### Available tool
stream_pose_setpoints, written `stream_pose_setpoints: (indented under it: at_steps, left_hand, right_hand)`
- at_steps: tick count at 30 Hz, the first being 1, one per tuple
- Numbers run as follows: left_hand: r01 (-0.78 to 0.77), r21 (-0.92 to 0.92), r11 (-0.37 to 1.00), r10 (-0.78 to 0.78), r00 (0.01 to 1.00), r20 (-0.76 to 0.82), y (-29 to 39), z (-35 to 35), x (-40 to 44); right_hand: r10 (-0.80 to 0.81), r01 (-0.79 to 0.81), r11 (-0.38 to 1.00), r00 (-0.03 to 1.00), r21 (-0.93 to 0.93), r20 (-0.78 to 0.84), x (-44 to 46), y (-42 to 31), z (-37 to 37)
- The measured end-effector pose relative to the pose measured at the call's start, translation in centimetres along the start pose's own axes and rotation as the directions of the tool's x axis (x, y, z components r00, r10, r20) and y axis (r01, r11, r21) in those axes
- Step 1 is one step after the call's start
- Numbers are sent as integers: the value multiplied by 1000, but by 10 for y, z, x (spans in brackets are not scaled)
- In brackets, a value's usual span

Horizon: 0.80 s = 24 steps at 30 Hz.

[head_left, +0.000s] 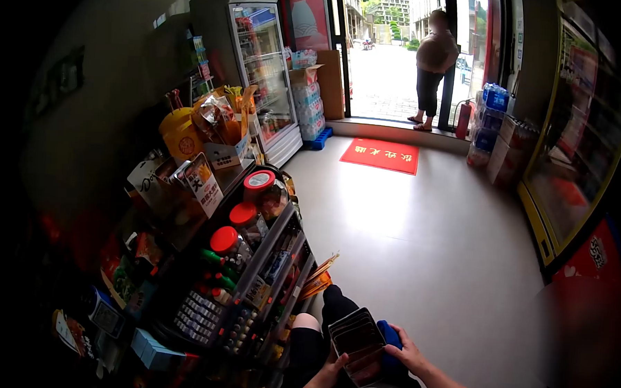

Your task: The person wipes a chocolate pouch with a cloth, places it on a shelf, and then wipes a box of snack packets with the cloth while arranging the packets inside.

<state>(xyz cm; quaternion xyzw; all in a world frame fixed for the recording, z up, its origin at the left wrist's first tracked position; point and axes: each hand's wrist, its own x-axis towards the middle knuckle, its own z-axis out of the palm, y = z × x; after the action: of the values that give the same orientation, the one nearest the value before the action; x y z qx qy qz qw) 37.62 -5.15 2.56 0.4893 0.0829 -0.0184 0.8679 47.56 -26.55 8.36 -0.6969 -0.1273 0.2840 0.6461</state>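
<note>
On my lap lies a dark, open wallet, with layered slots or edges across its upper part. My left hand holds its lower left side, the thumb on the face. The fingers of my right hand close on its right edge. Beside the wallet and partly under my right hand is a blue, soft-looking item; its kind is unclear, and I cannot tell whether that hand grips it too.
To the left stands a rack with red-lidded jars and small goods. A fridge, bottled-water packs and a red mat lie toward the doorway, where a person stands. A display cooler is at right.
</note>
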Motion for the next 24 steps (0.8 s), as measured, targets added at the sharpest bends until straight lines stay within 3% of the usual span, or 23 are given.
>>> stream_pose_setpoints:
  at_steps: [2,5,12,16,19,20,21,24]
  left_hand:
    - [101,-128,987,-86,989,120,16,3,-11]
    - [136,-252,958,-103,985,141,18,-2,-13]
    - [189,-428,884,-145,980,135,27,-12,-3]
    - [110,-341,934,-86,993,86,66,5,2]
    - [172,-669,723,-75,982,172,55,-16,7]
    - [52,-372,927,-32,998,61,56,-8,4]
    - [43,-324,945,-34,999,34,59,-7,3]
    - [74,-419,905,-69,997,27,68,-15,13]
  right_hand:
    - [0,-3,999,999,49,47,-3,-10,3]
    - [-2,0,1000,996,16,94,0,-8,6]
    - [39,-39,997,999,61,10,18,-26,37]
    - [39,-45,994,998,104,57,37,-45,36]
    - [55,-75,961,995,267,79,45,-54,37]
    - [57,-82,950,994,302,90,48,-53,38]
    - [61,-89,953,993,291,102,52,-51,40]
    - [88,-125,951,986,284,140,60,-46,50]
